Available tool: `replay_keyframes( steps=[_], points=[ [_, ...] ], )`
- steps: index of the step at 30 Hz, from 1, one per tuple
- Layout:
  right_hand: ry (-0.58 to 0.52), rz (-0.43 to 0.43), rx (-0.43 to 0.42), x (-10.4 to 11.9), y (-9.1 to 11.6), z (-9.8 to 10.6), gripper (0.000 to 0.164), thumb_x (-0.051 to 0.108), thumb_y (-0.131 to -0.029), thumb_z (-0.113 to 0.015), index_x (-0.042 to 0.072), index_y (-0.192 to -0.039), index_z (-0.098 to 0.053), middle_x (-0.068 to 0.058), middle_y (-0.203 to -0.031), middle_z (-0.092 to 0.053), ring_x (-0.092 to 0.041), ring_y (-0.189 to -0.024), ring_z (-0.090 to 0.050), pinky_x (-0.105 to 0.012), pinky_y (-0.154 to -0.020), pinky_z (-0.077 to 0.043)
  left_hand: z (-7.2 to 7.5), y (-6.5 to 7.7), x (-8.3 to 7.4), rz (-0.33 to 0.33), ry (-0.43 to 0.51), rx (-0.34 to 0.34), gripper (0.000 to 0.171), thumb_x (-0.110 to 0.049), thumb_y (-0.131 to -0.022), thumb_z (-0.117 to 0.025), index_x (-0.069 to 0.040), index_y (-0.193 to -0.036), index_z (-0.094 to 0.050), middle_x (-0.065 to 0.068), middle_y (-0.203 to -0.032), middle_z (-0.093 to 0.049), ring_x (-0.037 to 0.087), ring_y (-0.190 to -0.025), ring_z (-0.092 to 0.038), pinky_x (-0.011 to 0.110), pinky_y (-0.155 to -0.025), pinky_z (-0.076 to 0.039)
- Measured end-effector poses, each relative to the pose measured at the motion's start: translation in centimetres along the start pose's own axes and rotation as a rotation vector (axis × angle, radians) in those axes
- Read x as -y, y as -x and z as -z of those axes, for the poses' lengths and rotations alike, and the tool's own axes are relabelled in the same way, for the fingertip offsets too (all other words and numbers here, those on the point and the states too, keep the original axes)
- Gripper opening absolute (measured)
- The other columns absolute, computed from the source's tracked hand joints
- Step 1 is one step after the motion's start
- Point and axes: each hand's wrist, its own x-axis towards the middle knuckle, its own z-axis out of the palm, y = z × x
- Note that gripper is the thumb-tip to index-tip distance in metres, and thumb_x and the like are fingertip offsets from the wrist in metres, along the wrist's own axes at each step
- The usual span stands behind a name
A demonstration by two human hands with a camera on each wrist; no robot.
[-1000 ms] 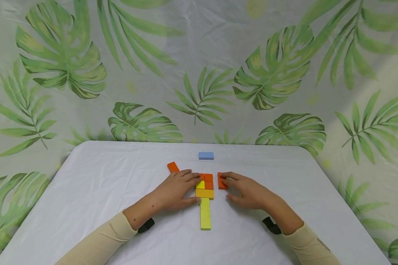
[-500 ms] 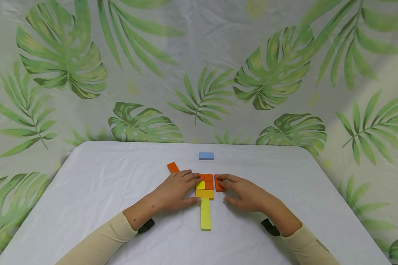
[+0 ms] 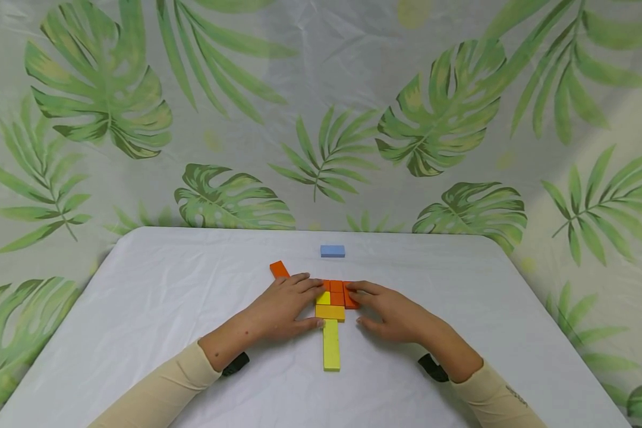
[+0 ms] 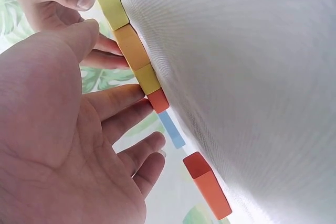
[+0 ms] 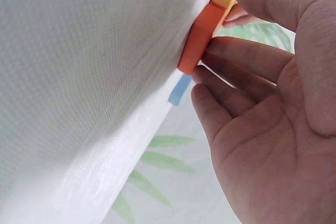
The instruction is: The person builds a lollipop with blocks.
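Note:
On the white table lies a flat cluster of wooden blocks: small orange-red squares [image 3: 336,286] and a yellow square [image 3: 323,299], with an amber rectangular block [image 3: 330,313] along their near side. A long yellow block [image 3: 331,348] extends from the amber one toward me. My left hand [image 3: 283,306] touches the cluster's left side with extended fingertips; its thumb is by the amber block. My right hand [image 3: 398,312] has its fingertips on an orange-red rectangular block [image 5: 198,40] standing against the cluster's right side. That hand's thumb stays off the block.
Farther back lies a blue block [image 3: 333,251]. Another orange-red block [image 3: 279,269] lies slanted behind my left hand, partly hidden by it. The table's far edge [image 3: 396,233] meets a leaf-patterned cloth [image 3: 331,83].
My right hand has slid the orange-red rectangular block leftward, closing the gap between it and the cluster. The left hand and the other blocks look unmoved.

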Motion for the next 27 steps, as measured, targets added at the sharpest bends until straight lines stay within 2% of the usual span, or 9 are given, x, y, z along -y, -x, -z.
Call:
replay_keyframes(
  steps=[22,27],
  points=[
    [0.022,-0.008,-0.002,0.19,-0.15,-0.15,0.057,0.025,-0.103,-0.070,0.000,-0.152,-0.056,-0.011,-0.163,-0.046,-0.032,-0.148,-0.048,-0.051,-0.116,-0.044,0.00,-0.11,-0.06,-0.022,-0.030,-0.015,0.070,-0.058,-0.103,-0.062,-0.014,-0.157,-0.053,0.002,-0.164,-0.048,0.031,-0.156,-0.036,0.055,-0.121,-0.034],
    [0.027,-0.014,0.004,0.24,-0.11,-0.09,0.056,0.025,-0.103,-0.071,0.000,-0.151,-0.057,-0.011,-0.163,-0.046,-0.032,-0.148,-0.048,-0.052,-0.116,-0.045,0.21,-0.05,0.08,-0.012,-0.039,-0.042,0.068,-0.058,-0.103,-0.062,-0.015,-0.156,-0.055,0.002,-0.162,-0.050,0.032,-0.155,-0.038,0.056,-0.121,-0.033]
  ],
)
